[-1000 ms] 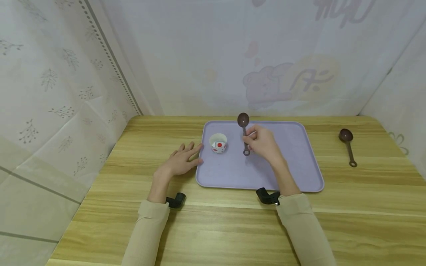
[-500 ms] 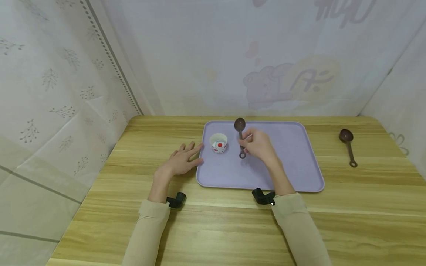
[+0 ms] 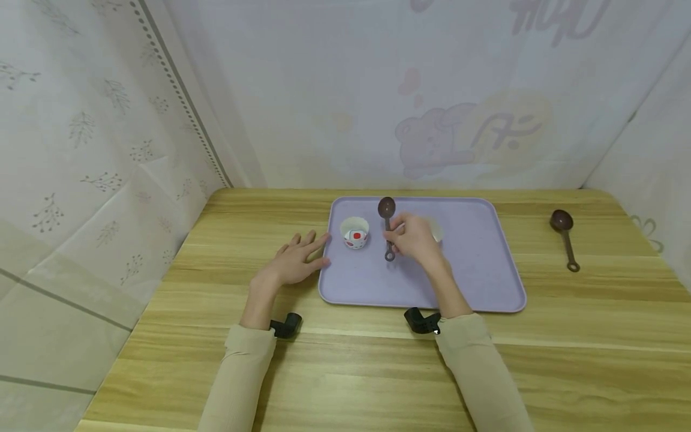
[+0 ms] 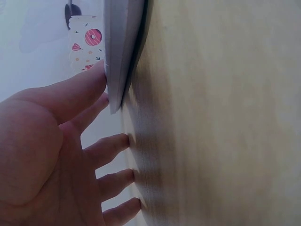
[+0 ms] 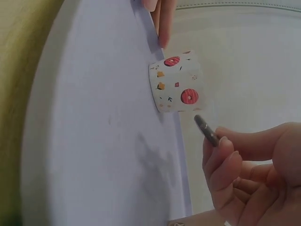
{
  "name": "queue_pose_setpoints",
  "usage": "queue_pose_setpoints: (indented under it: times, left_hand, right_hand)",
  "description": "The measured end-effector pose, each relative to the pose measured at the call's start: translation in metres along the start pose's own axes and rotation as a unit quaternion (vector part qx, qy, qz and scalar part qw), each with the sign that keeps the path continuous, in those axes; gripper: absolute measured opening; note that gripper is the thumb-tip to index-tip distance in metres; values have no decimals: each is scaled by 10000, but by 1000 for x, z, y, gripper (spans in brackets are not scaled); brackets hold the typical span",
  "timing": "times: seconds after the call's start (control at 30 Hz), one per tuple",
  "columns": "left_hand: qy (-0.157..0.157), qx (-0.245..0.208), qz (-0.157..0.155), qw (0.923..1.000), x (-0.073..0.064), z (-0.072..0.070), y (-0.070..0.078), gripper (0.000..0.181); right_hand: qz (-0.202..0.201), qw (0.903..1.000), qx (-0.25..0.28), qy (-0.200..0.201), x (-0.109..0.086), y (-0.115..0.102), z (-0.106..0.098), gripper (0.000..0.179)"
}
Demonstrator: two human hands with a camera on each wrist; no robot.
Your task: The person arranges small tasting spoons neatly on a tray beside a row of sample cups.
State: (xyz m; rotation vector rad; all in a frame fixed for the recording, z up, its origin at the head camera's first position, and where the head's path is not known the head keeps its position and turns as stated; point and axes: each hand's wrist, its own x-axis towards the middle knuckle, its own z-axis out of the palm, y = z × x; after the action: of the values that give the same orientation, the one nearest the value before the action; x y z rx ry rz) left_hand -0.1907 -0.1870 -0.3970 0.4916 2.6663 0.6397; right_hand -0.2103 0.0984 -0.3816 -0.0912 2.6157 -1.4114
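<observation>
A brown measuring spoon (image 3: 386, 209) is pinched by its handle in my right hand (image 3: 414, 237), bowl away from me, above the lilac tray (image 3: 372, 282). Its ringed handle end (image 5: 207, 131) sticks out between thumb and fingers in the right wrist view. To the left of the spoon, a small white paper baking cup (image 3: 355, 239) with printed doughnuts stands upright on the tray. My left hand (image 3: 291, 263) has its fingers spread; thumb and forefinger touch the tray's left edge, while other fingertips rest on the wood in the left wrist view.
A second pale cup (image 3: 436, 230) shows partly behind my right hand. Another brown measuring spoon (image 3: 562, 223) lies on the wooden table (image 3: 345, 378) to the right of the tray. Patterned white curtains (image 3: 302, 108) hang behind and at the sides.
My right hand has carried the measuring spoon a little left and toward me, nearer the printed cup. The pale cup behind that hand has come partly into sight. My left hand stays put.
</observation>
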Motion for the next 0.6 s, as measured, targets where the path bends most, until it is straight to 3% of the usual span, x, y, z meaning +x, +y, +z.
queue_pose_setpoints:
  times: [0.33, 0.6]
  left_hand:
    - [-13, -67, 8, 10000, 0, 0, 1, 66]
    - [-20, -92, 31, 10000, -1, 0, 2, 67]
  right_hand:
    - [225, 9991, -330, -132, 0, -1, 10, 19]
    - [371, 9992, -26, -130, 3, 3, 14, 16]
